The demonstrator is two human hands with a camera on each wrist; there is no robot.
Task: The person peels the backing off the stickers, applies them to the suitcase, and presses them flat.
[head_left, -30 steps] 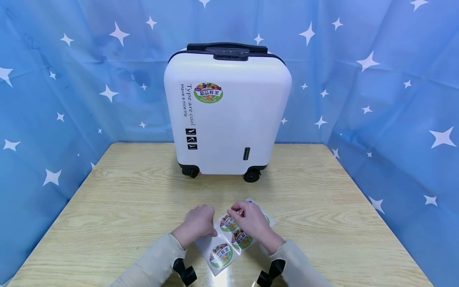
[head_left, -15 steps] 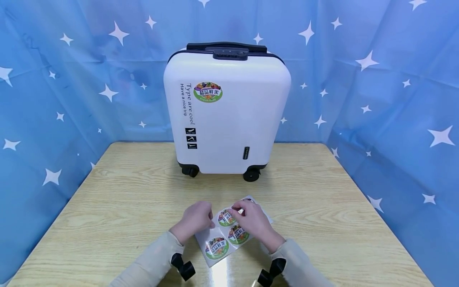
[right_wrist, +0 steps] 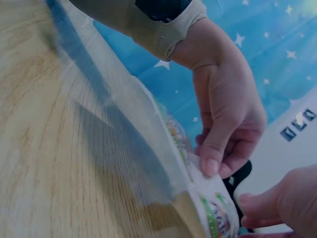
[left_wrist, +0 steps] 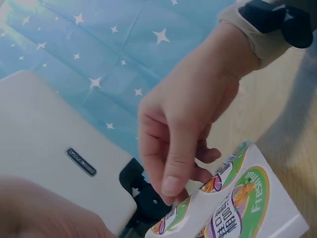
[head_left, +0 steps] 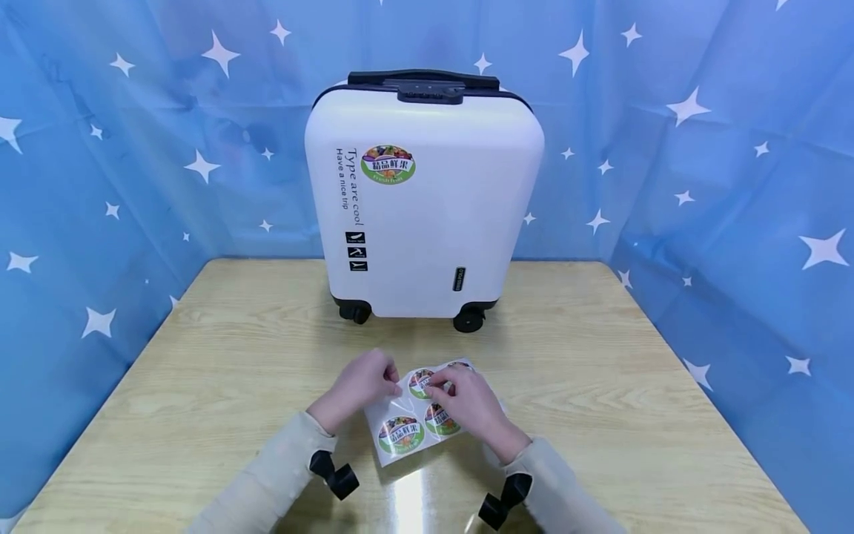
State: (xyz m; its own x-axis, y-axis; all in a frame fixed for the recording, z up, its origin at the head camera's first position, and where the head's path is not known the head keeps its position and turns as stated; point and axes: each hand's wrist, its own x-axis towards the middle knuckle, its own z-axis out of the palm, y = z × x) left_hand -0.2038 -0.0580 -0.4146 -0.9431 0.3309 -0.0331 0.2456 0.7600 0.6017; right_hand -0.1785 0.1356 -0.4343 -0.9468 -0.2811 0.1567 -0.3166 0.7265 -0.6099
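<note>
A white sheet of round fruit stickers point(head_left: 407, 406) is raised and tilted over the table in the head view. My left hand point(head_left: 363, 382) grips its upper left edge, thumb on the printed face, as the right wrist view shows for the left hand point(right_wrist: 230, 116). My right hand point(head_left: 470, 404) has its thumb and index finger together at the edge of the upper sticker point(head_left: 420, 383); its other fingers are curled. From the left wrist view, the right hand's point(left_wrist: 185, 124) fingertips meet close to the sheet point(left_wrist: 285, 210). The exact contact there is partly hidden.
A white suitcase point(head_left: 434, 215) with black wheels stands at the back of the wooden table point(head_left: 220, 356). One fruit sticker point(head_left: 388, 165) is on its upper left face, beside printed words. Blue starry curtains point(head_left: 100, 185) surround the table on three sides.
My left hand and the sheet's near corner have moved up and away from me, so the sheet lies flatter across the view. My right hand has stayed by the same sticker, shifting only slightly.
</note>
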